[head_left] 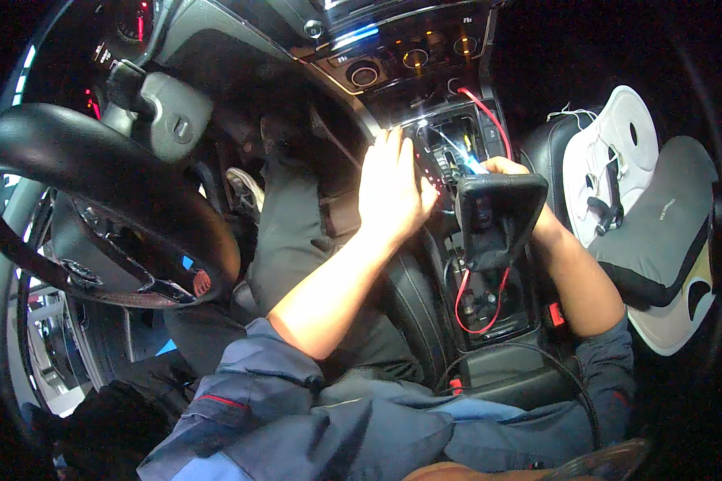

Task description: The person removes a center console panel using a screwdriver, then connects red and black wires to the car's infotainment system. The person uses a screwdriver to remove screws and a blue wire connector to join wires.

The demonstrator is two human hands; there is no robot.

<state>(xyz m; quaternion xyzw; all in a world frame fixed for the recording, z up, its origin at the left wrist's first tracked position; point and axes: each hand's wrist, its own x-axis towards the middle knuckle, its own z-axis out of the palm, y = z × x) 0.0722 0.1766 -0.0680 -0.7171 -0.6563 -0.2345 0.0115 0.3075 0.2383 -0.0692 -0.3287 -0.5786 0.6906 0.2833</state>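
My left hand lies with its fingers stretched out along the left edge of the gear-shift console, its thumb toward the opening. Inside that exposed shifter opening some of the mechanism shows under bright light. My right hand is on the right side of the opening, its fingers closed round a slim tool with a pale blue end; its exact kind is unclear. A black gear lever with a broad, dark leather-like cover stands in front of the right hand and hides part of it.
A steering wheel fills the left side. Red cable runs from the dashboard socket down the console and loops near the cup area. A black cable curves by my right sleeve. Pale and grey seat pads lie on the passenger seat.
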